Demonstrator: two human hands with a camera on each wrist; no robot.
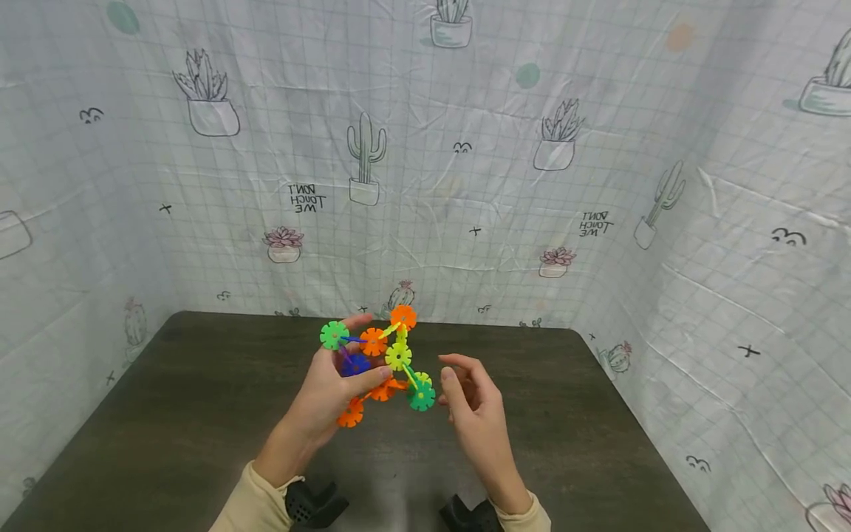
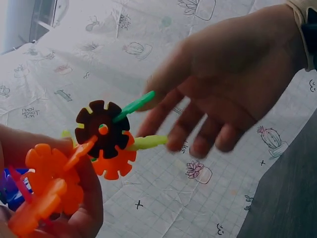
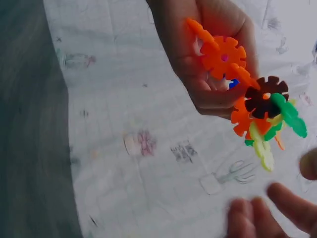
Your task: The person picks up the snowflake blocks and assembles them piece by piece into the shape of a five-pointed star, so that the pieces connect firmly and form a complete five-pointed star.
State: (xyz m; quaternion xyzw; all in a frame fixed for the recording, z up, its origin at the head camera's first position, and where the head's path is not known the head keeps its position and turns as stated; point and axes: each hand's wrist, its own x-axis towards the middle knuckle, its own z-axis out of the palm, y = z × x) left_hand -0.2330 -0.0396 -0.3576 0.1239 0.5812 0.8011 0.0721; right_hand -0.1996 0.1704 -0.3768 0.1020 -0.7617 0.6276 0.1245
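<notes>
A chain of slotted plastic snowflake discs (image 1: 398, 357) in orange, yellow, green, blue and purple is held up over the table by my left hand (image 1: 326, 395). The left thumb presses across the discs, and the fingers curl behind them. My right hand (image 1: 473, 414) hovers just right of the green disc (image 1: 422, 396), its fingers loosely bent with nothing between them. In the left wrist view, a dark disc (image 2: 94, 124) joins orange ones, with green and yellow discs edge-on toward the right hand. The right wrist view shows the left hand (image 3: 198, 74) gripping the orange end.
A dark wooden tabletop (image 1: 219, 399) lies below both hands. Pale cloth with cactus prints (image 1: 425, 244) hangs behind it and along both sides. Black wrist mounts (image 1: 312, 506) sit at the cream sleeves (image 1: 255, 502).
</notes>
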